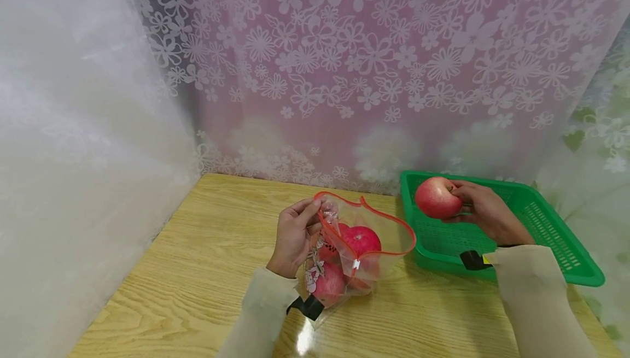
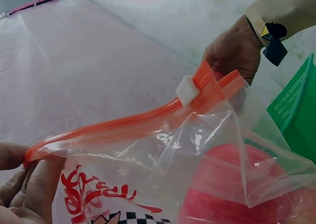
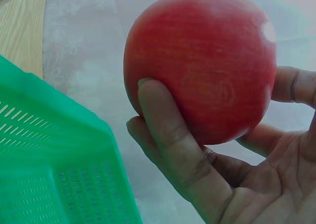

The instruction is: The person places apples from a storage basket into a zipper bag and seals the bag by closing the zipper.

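My left hand [image 1: 294,233] pinches the orange zip edge of a clear slider bag [image 2: 143,159] between thumb and fingers. The bag's mouth gapes wide in the head view, and a white slider [image 2: 187,90] sits on its zip. Several red apples [image 1: 361,239] lie inside the bag, partly covered by its printed front. Over the green basket, my right hand [image 1: 484,210] grips another apple [image 3: 202,66], fingers and thumb around its sides. That apple is raised above the basket's left part, to the right of the bag.
The green plastic basket [image 1: 566,238] with slotted walls stands at the right of the wooden table [image 1: 197,270]. Flower-patterned curtains [image 1: 354,74] hang behind the table, and pale sheeting [image 1: 88,156] borders its left side.
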### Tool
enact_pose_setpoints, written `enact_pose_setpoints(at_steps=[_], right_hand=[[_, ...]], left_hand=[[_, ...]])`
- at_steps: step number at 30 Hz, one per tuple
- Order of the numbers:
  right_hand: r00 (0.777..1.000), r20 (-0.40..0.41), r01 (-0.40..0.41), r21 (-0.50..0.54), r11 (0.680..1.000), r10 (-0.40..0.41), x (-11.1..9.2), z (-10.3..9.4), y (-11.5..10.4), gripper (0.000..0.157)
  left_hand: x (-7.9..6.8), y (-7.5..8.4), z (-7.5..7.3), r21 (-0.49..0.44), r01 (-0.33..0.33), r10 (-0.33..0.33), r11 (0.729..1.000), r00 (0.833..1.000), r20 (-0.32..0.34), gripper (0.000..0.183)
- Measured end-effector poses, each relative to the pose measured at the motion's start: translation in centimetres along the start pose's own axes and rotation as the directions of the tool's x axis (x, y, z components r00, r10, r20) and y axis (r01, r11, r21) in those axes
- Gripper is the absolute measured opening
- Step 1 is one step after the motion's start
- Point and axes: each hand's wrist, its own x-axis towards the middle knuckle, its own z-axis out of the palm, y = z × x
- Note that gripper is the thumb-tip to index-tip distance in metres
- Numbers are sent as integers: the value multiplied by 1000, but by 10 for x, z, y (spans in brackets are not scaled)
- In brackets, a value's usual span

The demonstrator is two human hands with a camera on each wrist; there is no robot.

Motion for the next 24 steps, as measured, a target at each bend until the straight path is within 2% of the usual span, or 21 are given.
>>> enact_pose_setpoints(at_steps=[2, 7, 11, 15, 20, 24], right_hand=[[1000, -1, 5, 3, 1000, -5, -3, 2, -2, 53], [998, 22, 61, 104, 993, -63, -10, 5, -6, 22], [992, 47, 113, 143, 983, -121, -13, 9, -10, 24], [988, 65, 131, 144, 981, -142, -16, 14, -16, 25], [987, 75, 134, 70, 989, -139, -20, 20, -22, 24], [992, 67, 108, -6, 994, -107, -23, 26, -26, 25]], left_hand=[[0, 0, 0, -15, 4, -4, 1000, 1000, 7, 25], [0, -1, 1, -34, 7, -6, 999, 1000, 17, 26], [0, 0, 2, -28, 7, -7, 1000, 1000, 10, 27], [0, -1, 2, -18, 10, -10, 1000, 1000, 5, 26], [1, -1, 2, -17, 8, -8, 1000, 1000, 7, 26], [1, -1, 2, -14, 9, -9, 1000, 1000, 1, 26]])
